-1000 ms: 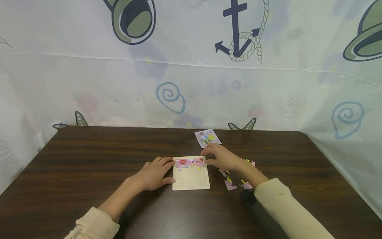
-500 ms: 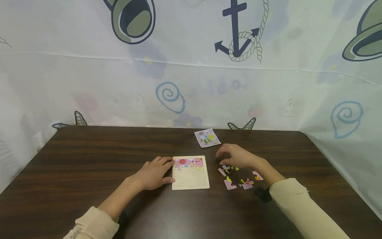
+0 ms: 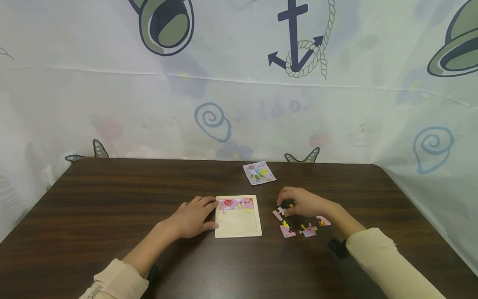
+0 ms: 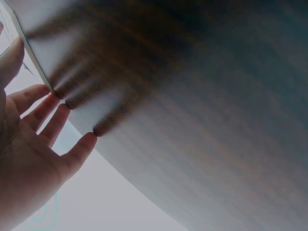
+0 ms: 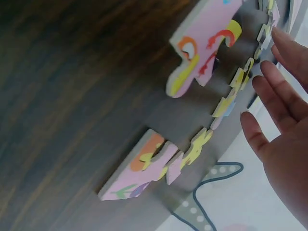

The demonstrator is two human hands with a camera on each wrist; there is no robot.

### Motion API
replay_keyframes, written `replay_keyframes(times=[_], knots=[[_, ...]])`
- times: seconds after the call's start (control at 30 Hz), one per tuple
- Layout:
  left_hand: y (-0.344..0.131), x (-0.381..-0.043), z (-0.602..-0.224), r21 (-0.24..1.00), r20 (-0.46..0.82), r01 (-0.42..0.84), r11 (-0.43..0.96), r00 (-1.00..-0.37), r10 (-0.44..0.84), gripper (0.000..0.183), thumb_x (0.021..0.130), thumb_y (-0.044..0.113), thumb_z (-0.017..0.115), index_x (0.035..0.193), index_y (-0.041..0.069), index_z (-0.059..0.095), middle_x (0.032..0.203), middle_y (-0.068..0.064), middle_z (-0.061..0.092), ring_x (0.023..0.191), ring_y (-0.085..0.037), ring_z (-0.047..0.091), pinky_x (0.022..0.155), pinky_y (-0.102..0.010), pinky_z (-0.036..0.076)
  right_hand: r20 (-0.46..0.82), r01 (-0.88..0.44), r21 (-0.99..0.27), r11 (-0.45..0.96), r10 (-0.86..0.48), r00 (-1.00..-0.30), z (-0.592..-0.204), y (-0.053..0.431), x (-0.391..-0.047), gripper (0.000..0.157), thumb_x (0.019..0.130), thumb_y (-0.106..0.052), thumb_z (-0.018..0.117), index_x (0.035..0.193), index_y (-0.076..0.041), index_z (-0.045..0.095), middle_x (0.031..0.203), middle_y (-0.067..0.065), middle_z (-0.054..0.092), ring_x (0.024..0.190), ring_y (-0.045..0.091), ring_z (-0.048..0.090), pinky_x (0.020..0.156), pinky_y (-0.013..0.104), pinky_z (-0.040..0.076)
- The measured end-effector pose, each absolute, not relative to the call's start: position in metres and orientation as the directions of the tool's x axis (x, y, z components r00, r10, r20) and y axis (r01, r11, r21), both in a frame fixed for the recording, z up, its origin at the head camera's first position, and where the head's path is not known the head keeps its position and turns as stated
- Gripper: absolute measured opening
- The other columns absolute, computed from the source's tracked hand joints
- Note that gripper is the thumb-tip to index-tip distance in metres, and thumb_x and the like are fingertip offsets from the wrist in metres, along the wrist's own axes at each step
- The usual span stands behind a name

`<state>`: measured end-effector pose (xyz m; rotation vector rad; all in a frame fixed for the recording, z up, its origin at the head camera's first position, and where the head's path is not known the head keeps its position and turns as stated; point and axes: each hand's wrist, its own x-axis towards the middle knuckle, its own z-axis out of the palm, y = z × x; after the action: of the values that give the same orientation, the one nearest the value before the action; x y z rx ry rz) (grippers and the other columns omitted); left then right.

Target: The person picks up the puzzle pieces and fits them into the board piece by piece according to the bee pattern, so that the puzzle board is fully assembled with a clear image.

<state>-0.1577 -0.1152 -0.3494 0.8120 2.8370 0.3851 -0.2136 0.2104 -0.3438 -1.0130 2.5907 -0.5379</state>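
My left hand rests at the left edge of a light wooden puzzle frame, fingers spread, thumb at its lower side. In the left wrist view the fingertips meet the table along the frame's edge. A pink strip of joined puzzle pieces fills the frame's top. My right hand is over the loose puzzle pieces, thumb and forefinger apart around a piece with white and yellow on it. In the right wrist view its fingers are loosely bent beside the pieces.
A printed picture card with a bee lies beyond the frame. Pink pieces lie in a loose group right of the frame, one near the right wrist. A patterned cloth hangs behind the dark table.
The right hand has moved from the frame's upper right corner rightward and down to the loose pieces. My left hand and the frame stay where they were.
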Motion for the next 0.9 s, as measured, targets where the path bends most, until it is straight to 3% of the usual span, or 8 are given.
replay_keyframes(times=[0.9], knots=[[-0.1154,-0.1567,-0.3487,0.296,-0.093,0.492,0.819,-0.838,0.537,0.061,0.086,0.034,0.062,0.134,-0.001,0.043,0.137,-0.016,0.040,0.123,-0.034,0.035,0.089,-0.059,0.032,-0.040,-0.641,-0.427,0.638,-0.722,-0.691,-0.3522,0.2132,-0.2053,0.019,0.079,-0.003,0.069,0.096,-0.005,0.061,0.108,0.005,0.052,0.101,0.025,0.051,0.087,0.042,0.043]])
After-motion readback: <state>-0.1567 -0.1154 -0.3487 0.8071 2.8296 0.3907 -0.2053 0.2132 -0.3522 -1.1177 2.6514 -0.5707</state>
